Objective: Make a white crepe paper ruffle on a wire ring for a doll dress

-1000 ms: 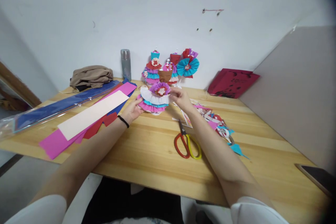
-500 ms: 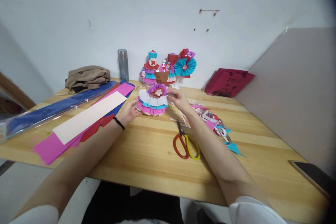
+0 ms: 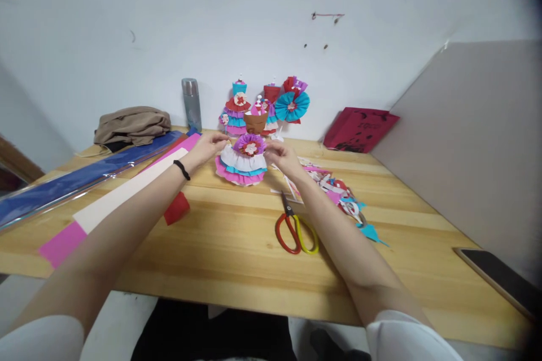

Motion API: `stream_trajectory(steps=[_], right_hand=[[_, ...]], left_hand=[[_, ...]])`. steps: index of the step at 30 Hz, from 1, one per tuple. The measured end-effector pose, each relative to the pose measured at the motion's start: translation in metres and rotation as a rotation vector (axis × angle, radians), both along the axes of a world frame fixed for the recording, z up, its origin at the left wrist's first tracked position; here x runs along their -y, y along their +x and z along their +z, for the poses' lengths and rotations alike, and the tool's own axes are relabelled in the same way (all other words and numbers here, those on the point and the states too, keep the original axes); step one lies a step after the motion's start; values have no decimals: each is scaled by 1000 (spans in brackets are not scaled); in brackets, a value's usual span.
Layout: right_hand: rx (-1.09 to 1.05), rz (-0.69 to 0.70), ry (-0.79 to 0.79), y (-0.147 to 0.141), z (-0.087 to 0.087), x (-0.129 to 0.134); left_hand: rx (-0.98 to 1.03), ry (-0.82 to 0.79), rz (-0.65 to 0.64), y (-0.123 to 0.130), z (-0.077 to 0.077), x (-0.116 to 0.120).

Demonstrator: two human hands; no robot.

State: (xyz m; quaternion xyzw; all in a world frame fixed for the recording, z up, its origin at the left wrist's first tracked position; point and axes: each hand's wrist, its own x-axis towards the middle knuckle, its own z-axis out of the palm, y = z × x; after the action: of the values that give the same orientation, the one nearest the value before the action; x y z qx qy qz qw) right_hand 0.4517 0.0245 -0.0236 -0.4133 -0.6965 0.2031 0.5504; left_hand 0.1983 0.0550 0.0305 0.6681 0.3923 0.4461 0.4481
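A small dress form [image 3: 243,163] stands upright on the table, with a brown bodice, a purple flower at the waist and white, blue and pink ruffles. My left hand [image 3: 208,148] is at the left of its waist, fingertips close together; what they pinch, if anything, is too small to make out. On the other side, my right hand [image 3: 283,157] has its fingers pressed together at the edge of the purple flower. Behind stand a blue-topped dress form [image 3: 239,102], a red-topped one [image 3: 271,93] and one with a large blue rosette [image 3: 292,107].
Scissors [image 3: 292,228] and paper scraps [image 3: 339,194] lie near my right forearm. Paper strips [image 3: 122,194] lie under my left forearm. Farther out are a bottle [image 3: 192,104], brown cloth [image 3: 133,126], a red bag [image 3: 359,130] and a phone [image 3: 499,276].
My left hand has moved up from the lower ruffles to the waist, its fingers now drawn together. My right hand stays beside the flower. The whole view has shifted slightly.
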Motion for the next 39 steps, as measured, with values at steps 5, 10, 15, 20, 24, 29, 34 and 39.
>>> stream_trajectory(steps=[5, 10, 15, 20, 24, 29, 34, 39], right_hand=[[3, 6, -9, -2, 5, 5], [-11, 9, -24, -4, 6, 7], [-23, 17, -32, -5, 7, 7], [-22, 33, -39, -7, 8, 8], [-11, 30, -29, -6, 9, 7], [-13, 36, -2, -6, 8, 4], [-27, 48, 6, -6, 7, 2], [-34, 53, -14, -5, 5, 3]], left_hand=[[-36, 24, -79, 0, 2, -9], [-116, 10, -125, 1, 8, -12], [-224, 66, -187, 0, 10, -15], [-186, 151, -192, 1, 9, -18], [-147, 140, -176, 2, 4, -17], [-132, 122, -251, 1, 1, -18], [-184, 130, -248, 0, 4, -17], [-232, 168, -268, 2, 4, -13]])
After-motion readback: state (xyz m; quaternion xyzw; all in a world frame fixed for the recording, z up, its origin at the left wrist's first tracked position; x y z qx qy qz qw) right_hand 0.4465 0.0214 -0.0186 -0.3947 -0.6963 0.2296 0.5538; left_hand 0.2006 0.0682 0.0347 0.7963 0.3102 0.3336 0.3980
